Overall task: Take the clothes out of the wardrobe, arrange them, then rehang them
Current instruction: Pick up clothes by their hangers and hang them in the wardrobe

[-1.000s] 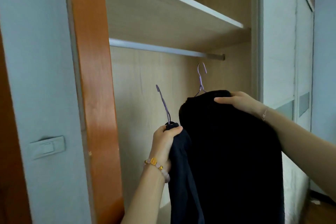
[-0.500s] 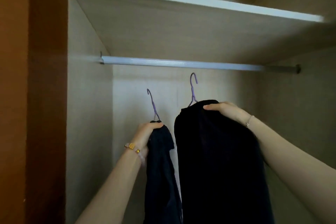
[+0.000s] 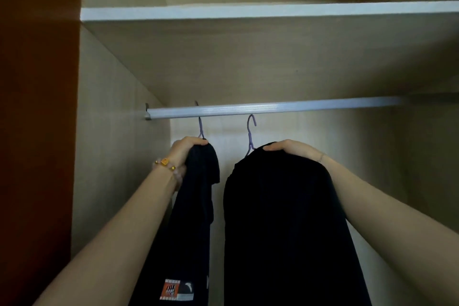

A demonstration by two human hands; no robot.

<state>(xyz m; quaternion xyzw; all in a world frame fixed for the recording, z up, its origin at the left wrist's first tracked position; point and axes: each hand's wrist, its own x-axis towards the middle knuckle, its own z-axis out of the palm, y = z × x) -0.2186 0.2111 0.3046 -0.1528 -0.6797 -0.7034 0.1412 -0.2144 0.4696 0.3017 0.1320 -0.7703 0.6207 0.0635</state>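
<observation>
Inside the wardrobe a silver rail runs across under a shelf. My left hand grips the top of a dark navy garment on a purple hanger; its hook reaches over the rail near the left end. My right hand grips the top of a larger black garment on a second purple hanger. That hook sits just below the rail, not over it. Both garments hang straight down.
A wooden shelf with a white front edge lies above the rail. The wardrobe's left side panel is close to my left hand. An orange-brown door frame fills the far left. The rail to the right carries nothing.
Both hands have lifted the garments up to the rail. The left hanger's hook went from below the rail to over it. The view has tilted upward and moved closer.
</observation>
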